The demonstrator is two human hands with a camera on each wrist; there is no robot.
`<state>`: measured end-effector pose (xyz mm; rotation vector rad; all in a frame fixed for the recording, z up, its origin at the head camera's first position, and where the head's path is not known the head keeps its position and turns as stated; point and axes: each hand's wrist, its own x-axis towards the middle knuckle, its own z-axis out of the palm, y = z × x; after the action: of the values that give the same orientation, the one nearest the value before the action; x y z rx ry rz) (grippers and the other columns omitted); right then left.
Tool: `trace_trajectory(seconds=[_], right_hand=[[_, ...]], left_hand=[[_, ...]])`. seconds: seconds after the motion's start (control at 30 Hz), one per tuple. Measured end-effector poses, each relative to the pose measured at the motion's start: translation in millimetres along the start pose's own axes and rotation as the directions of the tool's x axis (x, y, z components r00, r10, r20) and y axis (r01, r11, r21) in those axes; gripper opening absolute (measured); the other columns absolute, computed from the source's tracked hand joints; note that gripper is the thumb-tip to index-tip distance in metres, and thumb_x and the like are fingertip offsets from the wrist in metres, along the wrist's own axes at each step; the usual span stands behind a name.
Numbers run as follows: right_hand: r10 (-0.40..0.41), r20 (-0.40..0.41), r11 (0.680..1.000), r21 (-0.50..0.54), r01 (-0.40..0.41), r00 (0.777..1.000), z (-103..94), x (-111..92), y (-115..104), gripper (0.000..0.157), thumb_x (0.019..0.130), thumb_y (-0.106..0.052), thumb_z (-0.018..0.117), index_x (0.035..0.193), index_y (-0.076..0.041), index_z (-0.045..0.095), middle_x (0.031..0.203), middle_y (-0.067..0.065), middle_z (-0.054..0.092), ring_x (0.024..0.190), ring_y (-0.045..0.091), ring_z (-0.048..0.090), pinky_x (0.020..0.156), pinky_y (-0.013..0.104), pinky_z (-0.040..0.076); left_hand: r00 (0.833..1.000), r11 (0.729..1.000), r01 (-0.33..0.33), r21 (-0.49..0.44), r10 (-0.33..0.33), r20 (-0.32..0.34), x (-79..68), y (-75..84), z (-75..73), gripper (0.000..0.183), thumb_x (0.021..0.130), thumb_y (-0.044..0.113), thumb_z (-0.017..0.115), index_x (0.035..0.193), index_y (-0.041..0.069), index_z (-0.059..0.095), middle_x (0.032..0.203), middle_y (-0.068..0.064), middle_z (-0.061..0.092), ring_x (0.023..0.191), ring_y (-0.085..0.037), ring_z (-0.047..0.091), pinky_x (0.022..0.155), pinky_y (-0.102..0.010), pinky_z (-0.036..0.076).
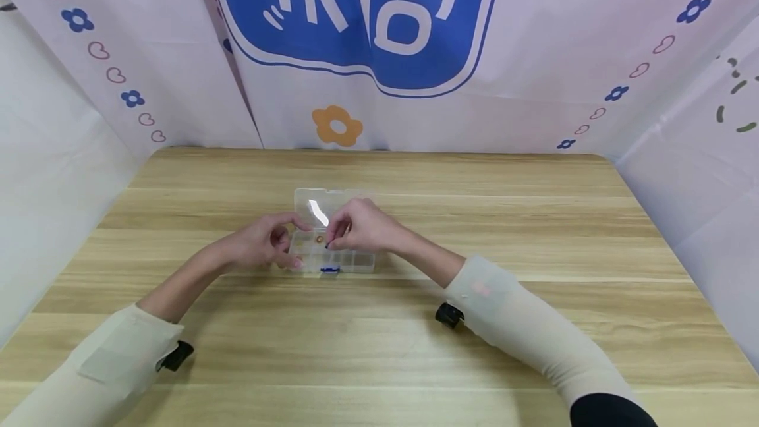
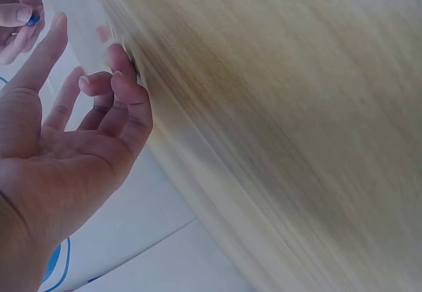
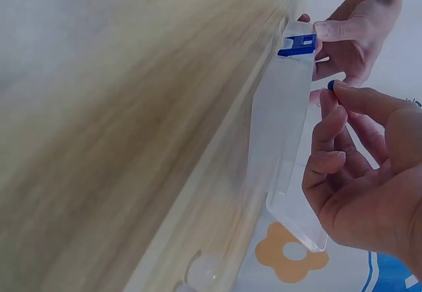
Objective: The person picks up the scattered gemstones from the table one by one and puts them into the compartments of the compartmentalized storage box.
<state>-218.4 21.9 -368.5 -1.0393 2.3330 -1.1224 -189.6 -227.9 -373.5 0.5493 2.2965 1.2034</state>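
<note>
A clear plastic compartment box (image 1: 364, 263) lies on the table with its lid (image 1: 304, 201) raised at the back and a blue latch (image 1: 329, 269) at its front. At the box's left end, my left hand (image 1: 265, 242) holds it between thumb at the front and index finger at the back; the other fingers are curled. Over the compartments, my right hand (image 1: 363, 226) pinches a small dark blue bead-like piece (image 3: 331, 85) between thumb and index finger. A small orange piece (image 1: 320, 239) shows in a back compartment. The right hand hides part of the box.
The wooden table (image 1: 379, 348) runs back to a white printed cloth (image 1: 427, 120). White cloth also hangs at both sides. Black devices (image 1: 449, 315) sit beneath both sleeved forearms.
</note>
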Motion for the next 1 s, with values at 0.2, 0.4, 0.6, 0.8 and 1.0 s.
trace_trajectory(seconds=[0.2, 0.4, 0.6, 0.8, 1.0], right_hand=[[0.000, 0.008, 0.999, -0.034, 0.001, 1.000, 4.2, 3.2, -2.9, 0.005, 0.087, 0.003, 0.079, 0.087, -0.002, 0.078, 0.087, 0.007, 0.077, 0.074, 0.008, 0.067, 0.071, 0.017, 0.055], [0.000, 0.016, 1.000, -0.028, 0.000, 1.000, 6.7, 5.7, -2.7, 0.005, 0.086, 0.004, 0.078, 0.089, -0.001, 0.078, 0.088, 0.008, 0.077, 0.075, 0.009, 0.068, 0.072, 0.017, 0.055], [0.010, 0.021, 1.000, -0.028, -0.010, 1.000, 7.6, 6.1, -3.5, 0.005, 0.087, 0.003, 0.078, 0.090, -0.001, 0.079, 0.087, 0.007, 0.077, 0.075, 0.009, 0.069, 0.072, 0.017, 0.055], [0.001, 0.015, 1.000, -0.020, -0.001, 1.000, 6.1, 4.4, -2.8, 0.005, 0.089, 0.002, 0.077, 0.092, 0.001, 0.079, 0.088, 0.006, 0.077, 0.077, 0.009, 0.070, 0.074, 0.017, 0.055], [-0.041, 0.003, 0.999, -0.015, 0.041, 0.999, -0.9, -4.0, 0.6, 0.005, 0.090, 0.002, 0.076, 0.095, 0.003, 0.078, 0.092, 0.009, 0.077, 0.079, 0.011, 0.069, 0.076, 0.018, 0.056]], left_hand=[[1.000, 1.000, -0.007, -0.007, 0.007, 0.001, 0.2, -0.5, 0.6, 0.062, 0.085, 0.002, 0.083, 0.137, -0.007, 0.051, 0.070, -0.002, 0.045, 0.060, -0.010, 0.041, 0.052, -0.023, 0.039], [1.000, 1.000, -0.017, 0.007, 0.017, 0.001, 1.3, -0.7, 1.3, 0.062, 0.086, 0.004, 0.083, 0.137, -0.007, 0.051, 0.070, -0.002, 0.046, 0.060, -0.010, 0.041, 0.052, -0.023, 0.039], [1.000, 1.000, -0.022, 0.013, 0.022, 0.003, 2.1, 0.2, 2.2, 0.062, 0.086, 0.004, 0.083, 0.138, -0.009, 0.051, 0.070, -0.001, 0.046, 0.060, -0.009, 0.040, 0.054, -0.023, 0.039], [1.000, 1.000, -0.020, 0.012, 0.020, 0.002, 1.5, 1.2, 1.5, 0.061, 0.086, 0.003, 0.082, 0.137, -0.009, 0.050, 0.070, -0.001, 0.046, 0.060, -0.009, 0.041, 0.054, -0.023, 0.040], [1.000, 1.000, -0.011, 0.006, 0.011, 0.002, 0.5, 0.0, 0.6, 0.062, 0.086, 0.002, 0.082, 0.138, -0.008, 0.050, 0.071, -0.002, 0.047, 0.060, -0.010, 0.042, 0.053, -0.023, 0.041]])
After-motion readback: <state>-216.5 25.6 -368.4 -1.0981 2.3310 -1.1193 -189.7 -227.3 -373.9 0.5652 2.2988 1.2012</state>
